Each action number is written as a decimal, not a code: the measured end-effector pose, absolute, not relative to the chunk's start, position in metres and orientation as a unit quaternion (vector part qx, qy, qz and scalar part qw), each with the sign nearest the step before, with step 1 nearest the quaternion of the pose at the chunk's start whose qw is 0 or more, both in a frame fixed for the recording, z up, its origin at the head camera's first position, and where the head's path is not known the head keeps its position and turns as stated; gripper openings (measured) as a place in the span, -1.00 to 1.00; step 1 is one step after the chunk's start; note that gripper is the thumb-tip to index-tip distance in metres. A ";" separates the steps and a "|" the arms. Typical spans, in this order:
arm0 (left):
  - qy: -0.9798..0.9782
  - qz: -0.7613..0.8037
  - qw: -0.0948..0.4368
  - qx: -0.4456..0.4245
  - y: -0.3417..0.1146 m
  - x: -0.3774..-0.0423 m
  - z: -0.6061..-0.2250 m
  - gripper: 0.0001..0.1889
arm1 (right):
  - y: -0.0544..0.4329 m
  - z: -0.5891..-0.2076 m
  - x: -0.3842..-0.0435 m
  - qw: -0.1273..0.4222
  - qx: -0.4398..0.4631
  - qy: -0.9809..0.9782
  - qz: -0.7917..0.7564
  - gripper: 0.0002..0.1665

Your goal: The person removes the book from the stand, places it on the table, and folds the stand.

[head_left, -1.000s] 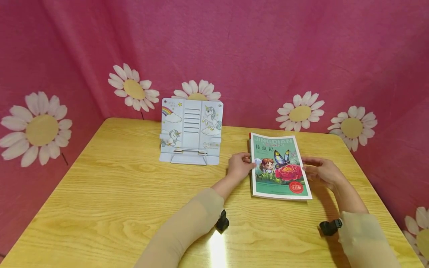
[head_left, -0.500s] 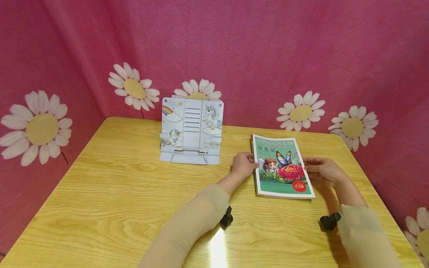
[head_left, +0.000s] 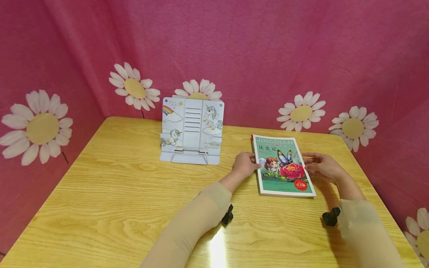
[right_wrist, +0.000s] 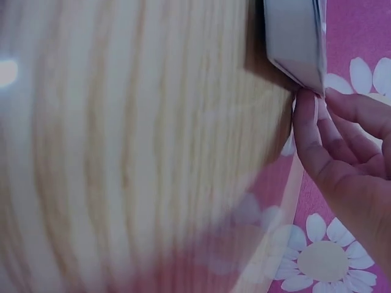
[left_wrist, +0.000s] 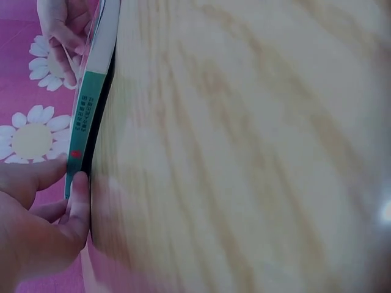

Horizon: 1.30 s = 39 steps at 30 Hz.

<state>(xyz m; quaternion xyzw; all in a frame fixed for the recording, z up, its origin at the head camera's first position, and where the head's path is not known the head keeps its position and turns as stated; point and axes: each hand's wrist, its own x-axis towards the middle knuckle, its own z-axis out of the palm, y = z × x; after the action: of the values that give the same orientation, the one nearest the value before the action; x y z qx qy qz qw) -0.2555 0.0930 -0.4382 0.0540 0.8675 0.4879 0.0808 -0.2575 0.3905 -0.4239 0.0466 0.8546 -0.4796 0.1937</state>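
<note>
A paperback book (head_left: 281, 169) with a green illustrated cover lies face up at the right of the table, tilted slightly. My left hand (head_left: 245, 163) pinches its left side; in the left wrist view the thumb and fingers of that hand (left_wrist: 46, 207) meet around the green spine (left_wrist: 88, 110). On the opposite side, my right hand (head_left: 323, 167) grips the long page edge. Up close, the right thumb lies over the cover edge and the fingers (right_wrist: 311, 134) sit beneath the book (right_wrist: 296, 46), which shows a dark shadow under it.
A white metal book stand (head_left: 192, 130) with unicorn pictures stands upright at the back, left of the book. The wooden table (head_left: 134, 208) runs up to a pink flowered cloth (head_left: 251, 56) behind. Both wrists carry small black devices (head_left: 331, 216).
The book has slid slightly to the right, with my left hand following it. My right hand stays almost in the same place; in the last half second the motion is very small.
</note>
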 end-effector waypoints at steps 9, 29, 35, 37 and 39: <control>0.888 0.433 0.117 0.103 0.090 -0.260 -0.436 -0.40 | 0.394 -0.423 -0.258 0.206 0.022 0.867 -0.453 -0.25; 0.920 0.337 0.138 0.142 0.089 -0.265 -0.433 -0.38 | 0.385 -0.423 -0.266 0.211 0.037 0.875 -0.434 -0.30; 0.896 0.401 0.141 0.132 0.085 -0.266 -0.436 -0.55 | 0.380 -0.421 -0.263 0.204 0.035 0.874 -0.439 -0.29; 0.886 0.419 0.143 0.137 0.083 -0.264 -0.434 -0.69 | 0.379 -0.419 -0.262 0.200 0.034 0.878 -0.434 -0.27; 0.882 0.424 0.147 0.144 0.080 -0.263 -0.432 -0.76 | 0.378 -0.417 -0.260 0.195 0.035 0.882 -0.428 -0.27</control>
<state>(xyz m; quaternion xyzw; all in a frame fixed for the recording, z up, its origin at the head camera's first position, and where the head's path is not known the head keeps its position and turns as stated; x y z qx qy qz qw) -0.2629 0.0802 -0.4322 0.1440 0.8818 0.4243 0.1472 -0.2600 0.3780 -0.4168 0.0349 0.8820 -0.4277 0.1947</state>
